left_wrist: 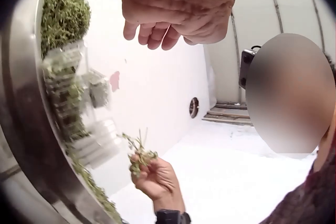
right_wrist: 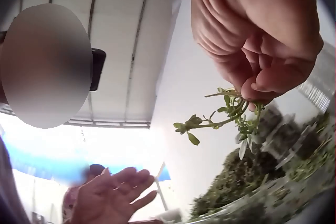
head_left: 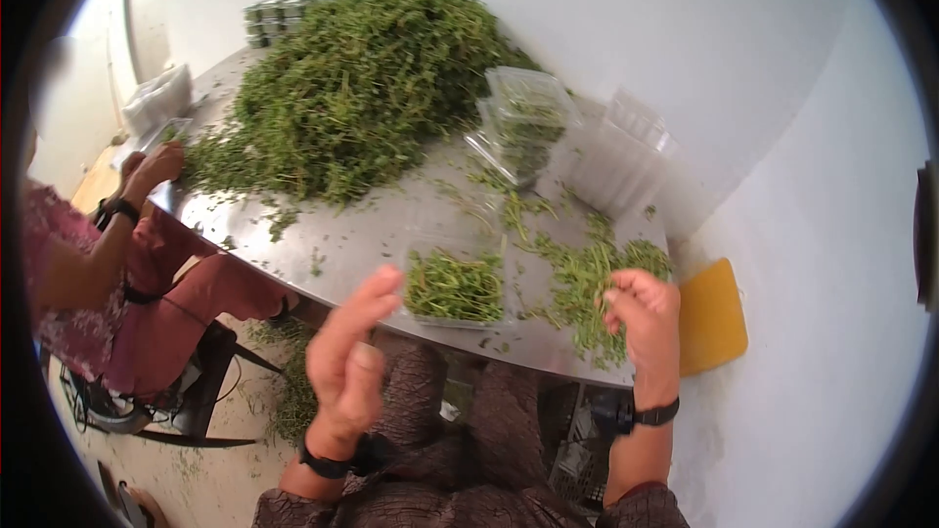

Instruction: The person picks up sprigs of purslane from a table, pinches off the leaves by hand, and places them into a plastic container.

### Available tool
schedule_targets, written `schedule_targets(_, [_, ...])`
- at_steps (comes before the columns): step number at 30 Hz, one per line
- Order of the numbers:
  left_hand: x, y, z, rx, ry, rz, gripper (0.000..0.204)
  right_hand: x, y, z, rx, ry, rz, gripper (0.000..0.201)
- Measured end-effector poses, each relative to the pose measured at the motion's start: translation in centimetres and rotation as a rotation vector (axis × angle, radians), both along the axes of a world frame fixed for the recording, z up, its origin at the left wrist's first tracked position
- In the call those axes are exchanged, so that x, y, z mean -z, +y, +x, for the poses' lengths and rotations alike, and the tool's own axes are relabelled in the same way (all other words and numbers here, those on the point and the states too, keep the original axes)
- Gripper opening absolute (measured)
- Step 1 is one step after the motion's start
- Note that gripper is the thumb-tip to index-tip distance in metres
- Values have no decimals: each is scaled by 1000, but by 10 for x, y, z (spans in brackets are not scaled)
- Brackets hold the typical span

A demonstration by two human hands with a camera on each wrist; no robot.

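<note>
My right hand (head_left: pixel 646 318) pinches a few leafy green sprigs (right_wrist: pixel 226 116) between thumb and fingers, over a loose spread of greens (head_left: pixel 577 269) at the right of the table. Held up with nothing in it, my left hand (head_left: pixel 350 357) has its fingers extended, just left of a clear plastic box (head_left: pixel 507 305). Cut green stems (head_left: pixel 455 286) fill that box, which sits at the table's near edge. In the left wrist view the sprigs (left_wrist: pixel 139 155) stick up out of the right hand's fingertips.
A large heap of greens (head_left: pixel 362 88) covers the back of the metal table (head_left: pixel 328 269). Stacked filled boxes (head_left: pixel 528 122) and nested clear boxes (head_left: pixel 621 156) stand at the right. A yellow board (head_left: pixel 714 318) leans by the wall. Another person (head_left: pixel 88 284) sits at the left.
</note>
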State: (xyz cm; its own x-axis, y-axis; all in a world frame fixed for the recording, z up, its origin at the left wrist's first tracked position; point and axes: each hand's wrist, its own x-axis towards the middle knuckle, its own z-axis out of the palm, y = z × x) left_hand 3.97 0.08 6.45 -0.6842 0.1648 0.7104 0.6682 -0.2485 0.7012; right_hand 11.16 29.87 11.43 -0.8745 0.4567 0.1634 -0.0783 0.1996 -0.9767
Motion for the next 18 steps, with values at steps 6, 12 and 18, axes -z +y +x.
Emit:
schedule_targets(6, [-11, 35, 35, 422, -344, -12, 64, 0, -69, 23, -193, -26, -74, 13])
schedule_targets(12, [-6, 46, 49, 523, -485, -138, 50, 17, -102, 37, -263, -39, -215, 9])
schedule_targets(18, [6, 53, 54, 471, -523, -305, 41, 39, -116, 39, -213, 47, -171, 7])
